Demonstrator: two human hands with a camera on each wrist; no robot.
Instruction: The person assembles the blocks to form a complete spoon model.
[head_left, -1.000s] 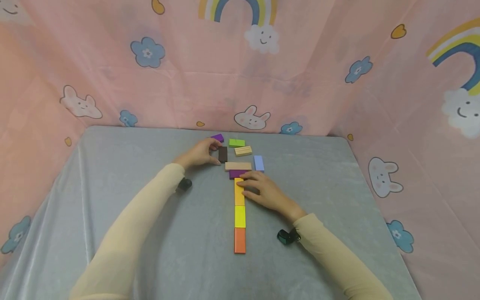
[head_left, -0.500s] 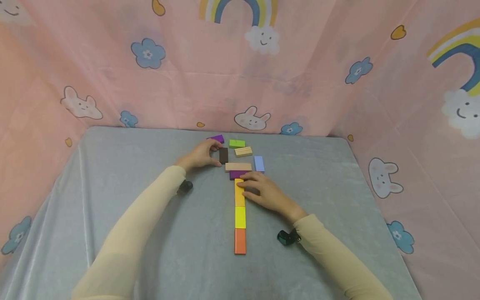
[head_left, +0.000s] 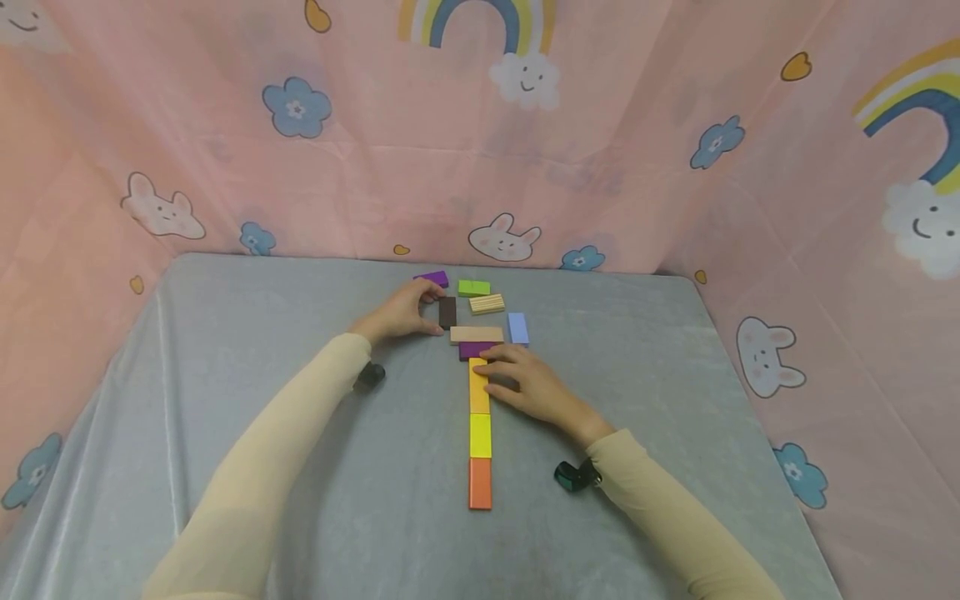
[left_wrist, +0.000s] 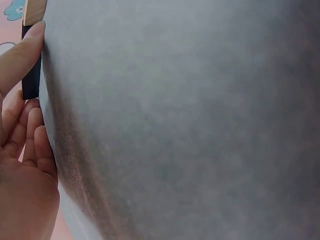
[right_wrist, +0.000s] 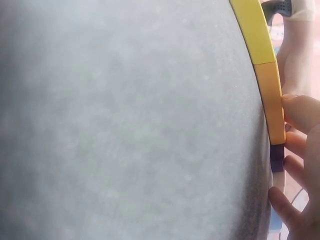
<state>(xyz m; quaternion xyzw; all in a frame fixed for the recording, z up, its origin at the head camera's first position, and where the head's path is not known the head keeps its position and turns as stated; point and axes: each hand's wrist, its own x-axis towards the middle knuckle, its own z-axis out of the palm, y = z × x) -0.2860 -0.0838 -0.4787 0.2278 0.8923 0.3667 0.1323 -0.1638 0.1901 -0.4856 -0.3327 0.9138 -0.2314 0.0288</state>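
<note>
"What do we see at the left hand (head_left: 397, 310)?"

"We see it pinching a plain, dark brown oblong block (head_left: 447, 313) on the grey cloth (head_left: 405, 475), near a pale wood block (head_left: 468, 335)."

"And the right hand (head_left: 531, 383)?"

"We see it resting along a smooth golden-yellow block (head_left: 477, 396), between a purple block (head_left: 468, 352) and a yellow block (head_left: 481, 436), gripping nothing as far as we can tell."

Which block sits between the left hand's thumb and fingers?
The dark brown block, the only one that colour: the left hand has its thumb near one end, fingers near the other. No other block lies in that gap.
</note>
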